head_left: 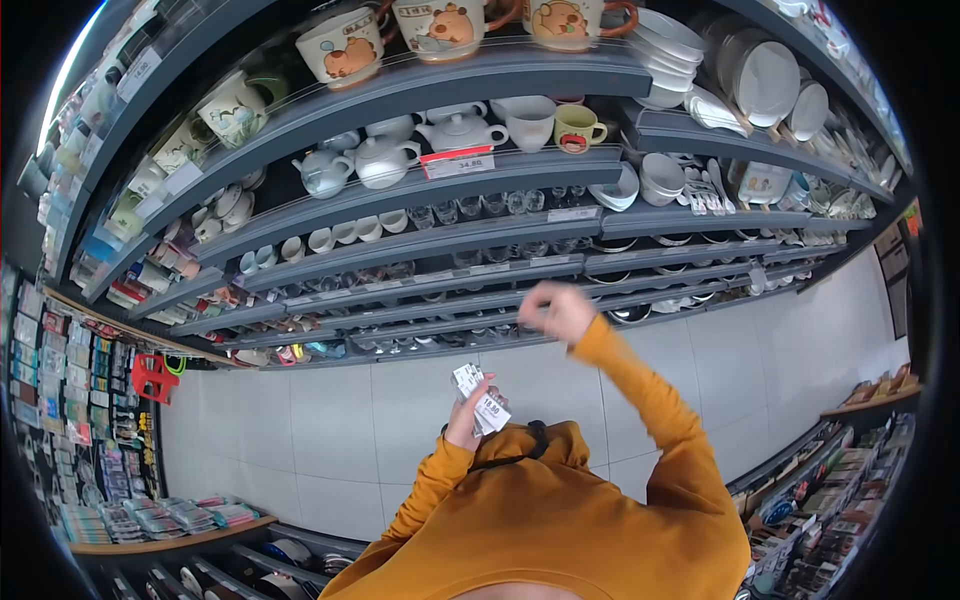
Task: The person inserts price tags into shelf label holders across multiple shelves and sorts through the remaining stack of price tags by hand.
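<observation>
Person in a mustard-coloured sweater (570, 535) at a shelving unit (420, 195) of tableware, seen from the head. The left hand (463, 421), low and close to the torso, has its fingers clamped on a small stack of white price tags (492, 412); the tags are fanned, some lying askew over others, and one reads 18.80. The right hand (557, 310), at the end of an extended arm, appears in front of the lower shelves, to the right of and farther out than the left. Its fingers are curled but motion-blurred, and whether they meet, or grip anything, cannot be told.

Upper shelf: mugs (347, 50) with cartoon animals and brown handles; stacked white bowls (664, 50) stand to their right. Shelf below: pale teapots (384, 161) in a row, with a yellow-green mug (576, 131) near the right end and a red-edged shelf label (458, 164), marked 34.80, on the front edge. Lower tiers: drinking glasses (470, 208) and small cups (345, 232). Beneath: pale tiled floor (330, 420), with a red plastic basket (153, 379) at far left.
</observation>
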Tool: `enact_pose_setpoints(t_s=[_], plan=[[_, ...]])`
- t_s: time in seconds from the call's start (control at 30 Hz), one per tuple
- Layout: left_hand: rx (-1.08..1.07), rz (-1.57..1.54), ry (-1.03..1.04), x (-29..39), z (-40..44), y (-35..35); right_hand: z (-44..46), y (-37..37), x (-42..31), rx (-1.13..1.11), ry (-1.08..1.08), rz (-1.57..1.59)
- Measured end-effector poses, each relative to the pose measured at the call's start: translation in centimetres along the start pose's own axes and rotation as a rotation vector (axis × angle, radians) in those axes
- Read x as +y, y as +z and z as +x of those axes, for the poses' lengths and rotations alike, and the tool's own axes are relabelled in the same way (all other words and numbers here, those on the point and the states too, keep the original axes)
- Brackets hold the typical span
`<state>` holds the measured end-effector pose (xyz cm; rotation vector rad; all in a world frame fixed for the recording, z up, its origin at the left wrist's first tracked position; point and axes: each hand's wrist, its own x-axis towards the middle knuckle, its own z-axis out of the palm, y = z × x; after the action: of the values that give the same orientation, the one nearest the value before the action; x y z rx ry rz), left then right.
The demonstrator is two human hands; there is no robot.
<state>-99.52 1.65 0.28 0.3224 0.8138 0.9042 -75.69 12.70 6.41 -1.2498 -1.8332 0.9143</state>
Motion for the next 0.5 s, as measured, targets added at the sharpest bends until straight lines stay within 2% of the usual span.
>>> enact_pose_setpoints(t_s=[0.03,0.07,0.1,0.23,0.33,0.5], plan=[[0.029,0.051,-0.021,-0.2,-0.2,0.7,1.8,-2.4,0.3,0.168,0.114,-0.173],[0.060,0.101,-0.042,-0.3,-0.5,1.8,3.4,-4.2,2.2,0.337,0.035,-0.255],[0.091,0.150,-0.061,-0.6,-0.7,2.6,4.8,-6.0,3.2,0.370,0.041,-0.426],[-0.121,0.139,-0.121,-2.7,-0.9,3.8,8.8,-9.5,7.5,0.361,-0.027,-0.755],[-0.104,0.120,-0.189,-3.5,-1.1,4.9,10.0,-11.0,7.5,0.350,-0.018,-0.733],[-0.048,0.059,-0.192,-4.3,-0.8,5.8,10.5,-12.6,7.0,0.154,-0.013,-0.709]])
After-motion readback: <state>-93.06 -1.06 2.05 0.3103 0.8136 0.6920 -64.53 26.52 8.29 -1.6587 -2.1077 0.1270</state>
